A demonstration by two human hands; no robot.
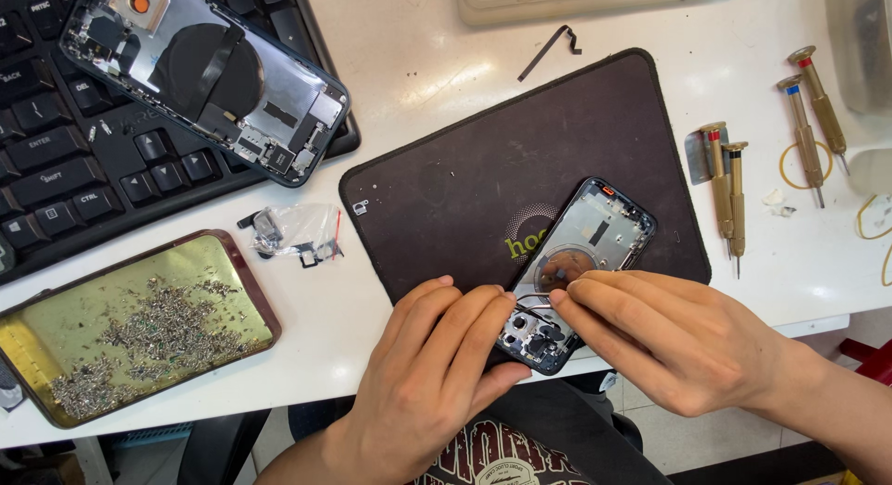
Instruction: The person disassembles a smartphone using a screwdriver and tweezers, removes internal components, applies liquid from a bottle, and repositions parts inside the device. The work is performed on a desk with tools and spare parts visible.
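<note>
Both hands meet at lower centre of frame on an opened phone housing [578,276]. Left hand [437,364] grips its lower edge; right hand [664,341] pinches at the inner parts with fingertips [562,297]. Housing lies tilted on the front edge of a dark work mat [483,160] on the white table [390,85]. Second opened phone [200,72] rests on a black keyboard [84,160], upper left. Gold tray of screws [130,327] lower left; small screwdrivers [729,188] at right.

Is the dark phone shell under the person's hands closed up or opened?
Opened: the dark phone shell has no screen, so its bare inner parts and round coil show.
</note>
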